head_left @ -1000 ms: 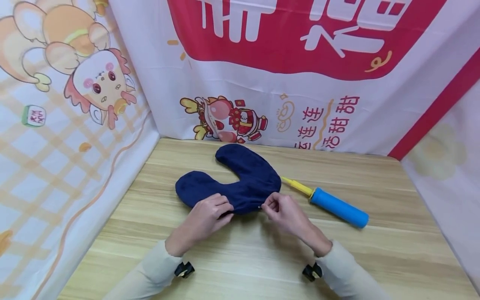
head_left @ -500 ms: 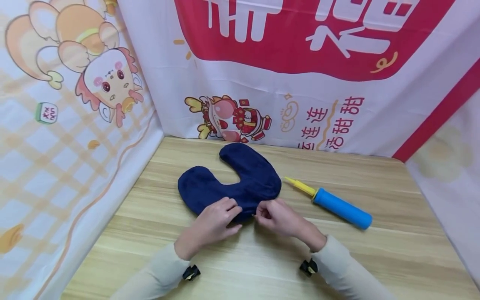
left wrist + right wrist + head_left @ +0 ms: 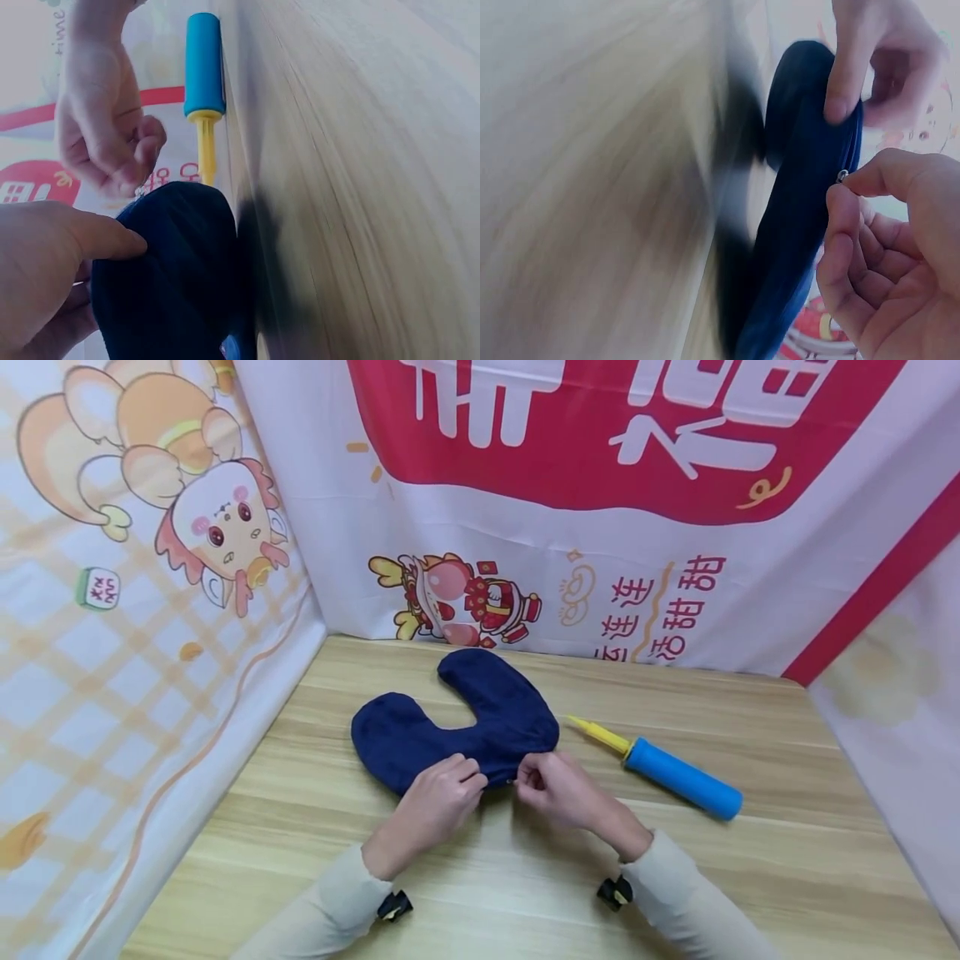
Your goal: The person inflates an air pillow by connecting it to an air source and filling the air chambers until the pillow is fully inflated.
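A dark blue U-shaped neck pillow [image 3: 420, 747] lies on the wooden table, its opening toward the back left. My left hand [image 3: 442, 793] pinches the pillow's near edge, the thumb on one side in the left wrist view and fingers on the other. Just to its right, my right hand [image 3: 555, 785] pinches a small metal zipper pull [image 3: 843, 175] between thumb and index finger. The zipper [image 3: 852, 142] runs along the edge from the pull toward the left hand. How far the zipper stands apart is too small to tell.
A blue hand pump [image 3: 682, 779] with a yellow nozzle [image 3: 597, 734] lies right of the pillow, its tip close to the fabric. Printed cloth hangs behind the table [image 3: 787, 752] and along its left and right sides.
The right hand has moved a little left along the near edge with the zipper pull. The left hand has slid right along that edge, closer to the right hand. The pump has stayed put.
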Available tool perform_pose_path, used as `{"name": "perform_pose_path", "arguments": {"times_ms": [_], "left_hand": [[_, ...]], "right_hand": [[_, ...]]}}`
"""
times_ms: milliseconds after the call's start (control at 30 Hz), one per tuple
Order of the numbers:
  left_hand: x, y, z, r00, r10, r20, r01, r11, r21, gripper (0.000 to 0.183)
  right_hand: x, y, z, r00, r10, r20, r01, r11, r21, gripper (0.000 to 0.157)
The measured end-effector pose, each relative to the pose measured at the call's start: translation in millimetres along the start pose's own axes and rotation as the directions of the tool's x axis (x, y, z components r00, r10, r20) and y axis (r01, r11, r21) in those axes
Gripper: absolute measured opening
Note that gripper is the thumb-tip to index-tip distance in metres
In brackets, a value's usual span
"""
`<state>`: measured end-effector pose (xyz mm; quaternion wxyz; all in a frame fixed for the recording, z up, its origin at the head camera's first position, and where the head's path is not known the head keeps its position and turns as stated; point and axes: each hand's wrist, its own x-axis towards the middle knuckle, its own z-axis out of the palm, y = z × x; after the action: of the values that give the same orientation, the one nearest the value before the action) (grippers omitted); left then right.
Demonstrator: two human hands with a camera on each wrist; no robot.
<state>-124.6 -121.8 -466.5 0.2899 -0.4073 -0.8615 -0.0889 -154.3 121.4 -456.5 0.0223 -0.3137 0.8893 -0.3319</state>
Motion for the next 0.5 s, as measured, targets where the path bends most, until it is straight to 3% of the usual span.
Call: {"name": "perform_pose_path", "arguments": {"times_ms": [133, 300, 500], "left_hand": [[-6.4, -6.0, -6.0, 1.000, -0.029, 0.000, 0.029, 0.999, -0.035, 0.011], [-18.2, -16.1, -16.1, 0.993, -0.110, 0.035, 0.112, 0.992, -0.065, 0.014], [-17.3, -12.6, -17.7, 0.990, -0.123, 0.069, 0.127, 0.990, -0.059, 0.021]], "right_hand": [[-0.2, 13.6, -4.5, 0.999, 0.037, -0.028, -0.038, 0.997, -0.061, 0.014], [0.7, 26.9, -7.5, 0.995, 0.042, -0.092, -0.050, 0.994, -0.093, 0.013], [0.7, 14.8, -6.0, 0.996, 0.034, -0.087, -0.037, 0.999, -0.033, 0.012]]}}
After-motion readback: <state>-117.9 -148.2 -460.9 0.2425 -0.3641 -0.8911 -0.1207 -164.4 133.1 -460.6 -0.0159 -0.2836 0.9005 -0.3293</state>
